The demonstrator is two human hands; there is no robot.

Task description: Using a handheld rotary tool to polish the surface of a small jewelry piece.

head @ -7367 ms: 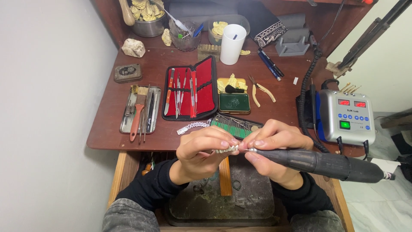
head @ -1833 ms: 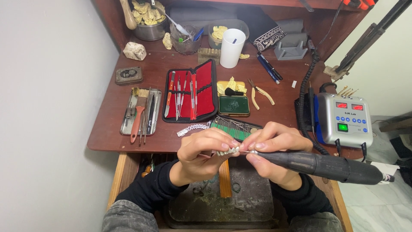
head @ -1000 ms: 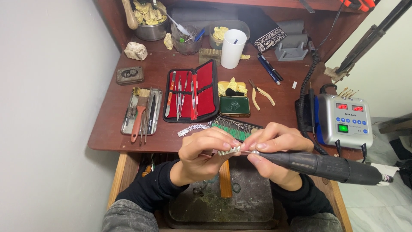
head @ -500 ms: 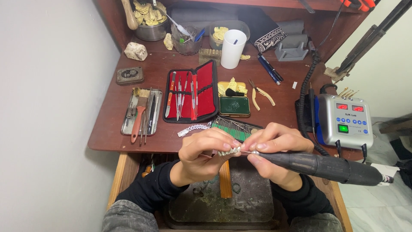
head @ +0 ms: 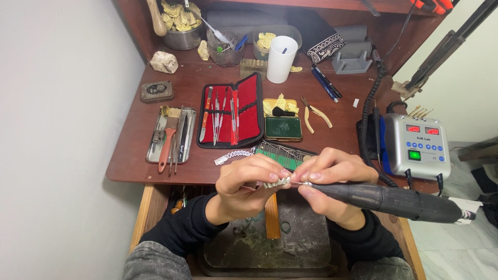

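Observation:
My left hand (head: 248, 182) pinches a small silvery metal piece (head: 275, 182) between thumb and fingers, held over the open drawer in front of the desk edge. My right hand (head: 328, 179) grips a black rotary handpiece (head: 394, 199) like a pen. Its thin tip touches the right end of the silvery piece. The handpiece body runs out to the right, past my wrist. Both hands meet at the piece, fingertips nearly touching.
On the brown desk (head: 129, 166): a red-lined case of hand tools (head: 231, 116), a metal tray with a brush (head: 171, 136), a green tin (head: 282, 127), pliers (head: 315, 114), a white cup (head: 281, 58), a grey control box (head: 417, 146). A silvery chain (head: 233, 155) lies near the edge.
Both hands and the handpiece hold almost the same spot throughout. Only slight finger shifts around the silvery piece show.

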